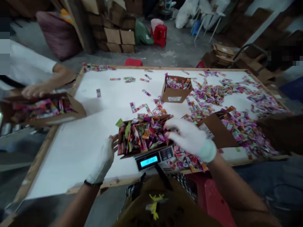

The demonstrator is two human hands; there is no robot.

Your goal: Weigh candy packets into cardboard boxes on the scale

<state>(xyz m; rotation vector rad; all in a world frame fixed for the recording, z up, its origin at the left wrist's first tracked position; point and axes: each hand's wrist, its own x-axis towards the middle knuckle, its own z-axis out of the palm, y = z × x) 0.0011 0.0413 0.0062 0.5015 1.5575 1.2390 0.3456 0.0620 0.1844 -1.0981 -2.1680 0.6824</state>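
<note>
An open cardboard box [120, 154] full of small colourful packets [144, 132] rests on a digital scale [139, 164] with a lit blue display. My left hand [101, 160], in a white glove with bare fingertips, holds the box's left side. My right hand [189, 135], gloved the same way, reaches over the box's right end. Its thumb and fingers are curled at the packets there; what lies between them is too blurred to make out. Loose packets [189, 160] lie under and beside my right hand.
A co-worker's hand [35, 90] rests on another filled box [59, 118] at left. A smaller filled box [175, 94] stands ahead on the white table [94, 116]. A tilted box [220, 129] lies among packet heaps at right. Red stools [161, 34] stand around.
</note>
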